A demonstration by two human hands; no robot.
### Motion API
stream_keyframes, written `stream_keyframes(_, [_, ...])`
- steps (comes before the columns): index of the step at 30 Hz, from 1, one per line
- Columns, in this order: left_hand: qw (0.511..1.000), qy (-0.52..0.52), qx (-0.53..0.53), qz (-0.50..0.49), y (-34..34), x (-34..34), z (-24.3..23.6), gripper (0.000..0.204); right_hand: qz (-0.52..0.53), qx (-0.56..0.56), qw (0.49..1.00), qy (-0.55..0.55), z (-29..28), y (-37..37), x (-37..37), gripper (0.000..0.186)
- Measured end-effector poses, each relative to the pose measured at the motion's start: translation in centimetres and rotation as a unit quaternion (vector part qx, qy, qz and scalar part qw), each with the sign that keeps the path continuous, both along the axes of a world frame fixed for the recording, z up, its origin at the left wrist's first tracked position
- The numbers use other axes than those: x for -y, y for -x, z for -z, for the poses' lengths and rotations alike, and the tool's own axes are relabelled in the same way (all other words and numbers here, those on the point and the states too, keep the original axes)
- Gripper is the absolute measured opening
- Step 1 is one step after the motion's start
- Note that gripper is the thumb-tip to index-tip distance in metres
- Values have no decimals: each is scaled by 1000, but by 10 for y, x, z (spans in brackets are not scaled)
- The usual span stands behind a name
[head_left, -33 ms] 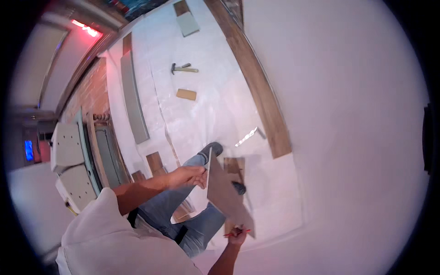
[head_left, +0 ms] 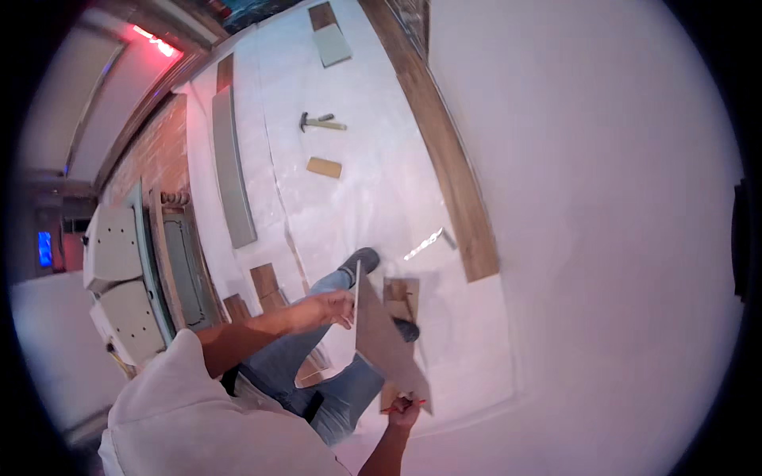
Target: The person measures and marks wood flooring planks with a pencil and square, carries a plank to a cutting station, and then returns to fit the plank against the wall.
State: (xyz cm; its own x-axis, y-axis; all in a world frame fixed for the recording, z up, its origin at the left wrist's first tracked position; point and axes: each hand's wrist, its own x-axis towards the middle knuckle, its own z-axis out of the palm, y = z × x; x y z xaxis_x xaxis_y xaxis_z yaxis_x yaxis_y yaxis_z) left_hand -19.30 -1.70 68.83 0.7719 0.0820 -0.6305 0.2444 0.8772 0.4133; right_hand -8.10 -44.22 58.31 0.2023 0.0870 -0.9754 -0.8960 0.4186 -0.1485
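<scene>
A grey-brown floor plank (head_left: 385,341) is held tilted above the floor, in front of my legs. My left hand (head_left: 336,306) is at its left edge, fingers curled against it and partly hidden. At the plank's near end my right hand (head_left: 405,411) grips it. A thin red tool (head_left: 419,402), perhaps a pencil, sticks out from that same hand. Behind the held plank a brown board piece (head_left: 402,295) lies on the floor, partly covered by the plank and my shoe (head_left: 406,330).
Brown planks (head_left: 444,151) run along the right wall. On the white underlay lie a hammer (head_left: 324,124), a yellowish block (head_left: 325,167), a shiny metal square (head_left: 425,243) and a long grey plank (head_left: 232,166). Short brown pieces (head_left: 267,284) lie by my left arm. White drawers (head_left: 127,289) stand left.
The view has shifted slightly. The plank's near end and my right hand sit a little further left; both hands stay at the plank.
</scene>
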Motion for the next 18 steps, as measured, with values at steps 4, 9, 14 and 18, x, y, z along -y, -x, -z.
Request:
stream_keyframes(4, [949, -313, -6, 27, 38, 16, 1, 44, -82, -72, 986, -122, -77, -7, -56, 17])
stream_keyframes(9, [933, -280, 223, 39, -7, -55, -43, 22, -114, -43, 991, -52, -128, -35, -119, 19])
stream_keyframes(14, [896, -395, 195, 55, 16, -163, -98, 19, -170, -31, 973, -155, -177, -61, -252, 24])
stream_keyframes(18, [863, -445, 236, -31, 37, -278, -234, 20, -288, 110, 949, -63, -213, -71, -405, 32])
